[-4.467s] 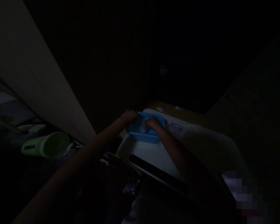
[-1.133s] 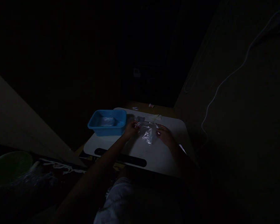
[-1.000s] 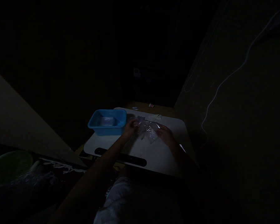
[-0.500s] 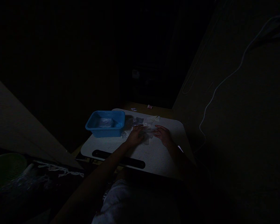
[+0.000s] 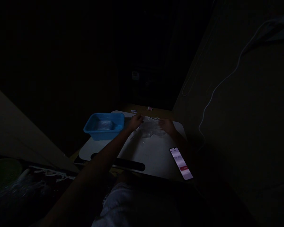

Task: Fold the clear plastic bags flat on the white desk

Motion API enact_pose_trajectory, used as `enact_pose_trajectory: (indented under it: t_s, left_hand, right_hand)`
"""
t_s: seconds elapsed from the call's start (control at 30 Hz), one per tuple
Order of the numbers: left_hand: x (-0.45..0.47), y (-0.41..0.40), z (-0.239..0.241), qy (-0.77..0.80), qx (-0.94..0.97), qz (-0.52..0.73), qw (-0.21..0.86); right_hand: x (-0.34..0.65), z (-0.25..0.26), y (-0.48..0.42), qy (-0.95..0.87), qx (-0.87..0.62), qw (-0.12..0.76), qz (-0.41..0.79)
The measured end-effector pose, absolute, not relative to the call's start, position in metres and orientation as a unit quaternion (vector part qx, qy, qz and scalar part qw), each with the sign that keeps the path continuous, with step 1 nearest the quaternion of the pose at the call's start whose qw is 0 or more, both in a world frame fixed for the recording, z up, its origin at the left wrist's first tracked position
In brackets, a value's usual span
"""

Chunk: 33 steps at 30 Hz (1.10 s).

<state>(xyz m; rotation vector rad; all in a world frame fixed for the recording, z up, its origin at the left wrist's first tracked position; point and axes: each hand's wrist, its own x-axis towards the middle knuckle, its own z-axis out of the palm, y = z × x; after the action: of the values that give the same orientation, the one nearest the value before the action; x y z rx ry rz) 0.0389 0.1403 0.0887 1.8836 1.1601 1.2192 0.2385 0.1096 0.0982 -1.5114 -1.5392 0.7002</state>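
Observation:
A clear plastic bag (image 5: 151, 127) is stretched between my two hands over the far part of the white lap table (image 5: 153, 156). My left hand (image 5: 136, 121) is closed on its upper left corner. On the other side, my right hand (image 5: 167, 125) grips the bag's right edge, its fingers partly lost in the dark. Just left of my left hand stands a blue plastic basin (image 5: 106, 135) with a clear-wrapped packet (image 5: 104, 125) inside. The room is very dim, so fine detail of the bag is hard to make out.
A lit phone (image 5: 181, 164) lies at the table's right front. Small scraps (image 5: 133, 111) and a pink-and-white item (image 5: 150, 108) lie beyond the table. A white cable (image 5: 211, 94) hangs along the right wall. A green round container (image 5: 6, 173) is at lower left.
Both hands have moved up and away, and the plastic now spreads out between them. The right forearm has shifted, uncovering the phone's whole screen. The view has moved slightly.

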Motion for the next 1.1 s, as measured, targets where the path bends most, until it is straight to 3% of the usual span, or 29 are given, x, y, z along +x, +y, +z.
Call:
enact_pose_trajectory:
  t_s: [0.13,0.23,0.47,0.63,0.7,0.9,1.0,1.1]
  left_hand:
    - [0.033,0.128,0.112,0.362,0.77,0.498,0.165]
    - [0.023,0.108,0.104,0.303,0.825,0.47,0.084]
    - [0.011,0.068,0.027,0.29,0.904,0.305,0.078]
    - [0.01,0.054,0.01,0.247,0.929,0.242,0.133]
    - [0.009,0.049,0.007,0.227,0.931,0.241,0.152]
    - [0.006,0.035,-0.001,0.193,0.9,0.285,0.269]
    - [0.012,0.037,-0.004,0.258,0.765,0.432,0.403]
    - [0.023,0.044,-0.006,0.317,0.579,0.56,0.5]
  right_hand:
    - [0.239,0.112,0.092,-0.684,-0.543,0.477,0.1]
    - [0.24,0.098,0.066,-0.717,-0.488,0.495,0.04]
    - [0.245,0.019,0.025,-0.683,-0.558,0.435,0.18]
    - [0.254,0.003,0.032,-0.525,-0.579,0.424,0.456]
    - [0.255,0.003,0.037,-0.474,-0.575,0.424,0.515]
    - [0.253,0.0,0.041,-0.527,-0.534,0.457,0.478]
    - [0.249,0.002,0.038,-0.558,-0.53,0.453,0.45]
    - [0.246,0.008,0.033,-0.653,-0.526,0.428,0.337]
